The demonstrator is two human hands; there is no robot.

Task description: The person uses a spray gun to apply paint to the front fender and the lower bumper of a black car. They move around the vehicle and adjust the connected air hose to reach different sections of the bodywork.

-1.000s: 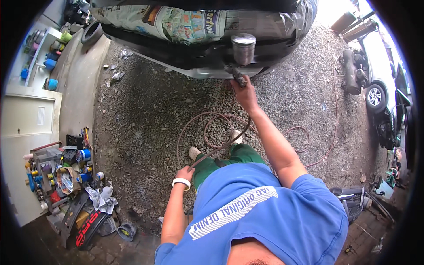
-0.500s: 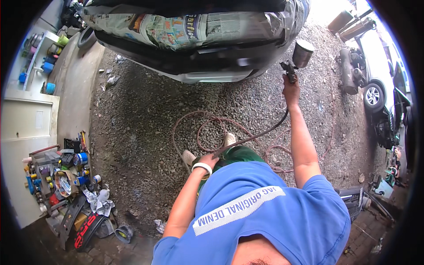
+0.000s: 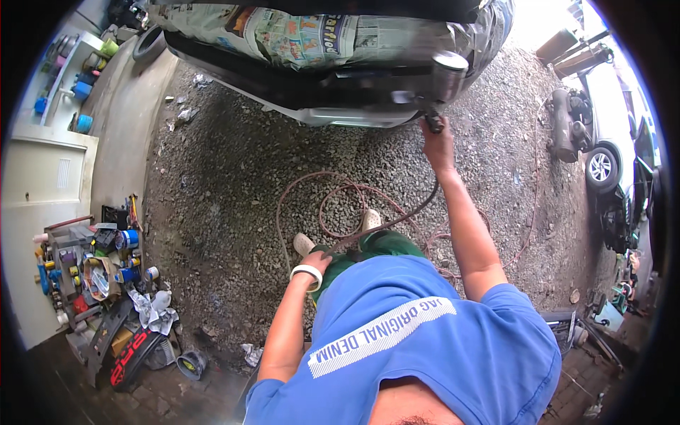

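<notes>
My right hand [image 3: 439, 147] is closed round the grip of a spray gun [image 3: 433, 122], with its metal paint cup [image 3: 448, 79] on top, slightly blurred. The gun is held close to the right part of a car's black bumper [image 3: 283, 79], which has a pale lower trim [image 3: 354, 117]. Newspaper [image 3: 301, 35] masks the bodywork above. From the gun a dark hose [image 3: 418, 208] curves down to my left hand [image 3: 316, 261], whose fingers close round it by my left thigh. A white band circles that wrist.
Reddish hose loops [image 3: 280, 212] lie on the gravel [image 3: 212, 219] around my feet. Paint cans, tools and car parts [image 3: 127, 273] are piled at the left by a pale door [image 3: 46, 184]. At the right stand a compressor tank [image 3: 563, 126] and a white car [image 3: 610, 106].
My right hand has swung left with the spray gun, from beyond the bumper's right end to its right part. My left hand has shifted slightly left and nearer me, along with the hose.
</notes>
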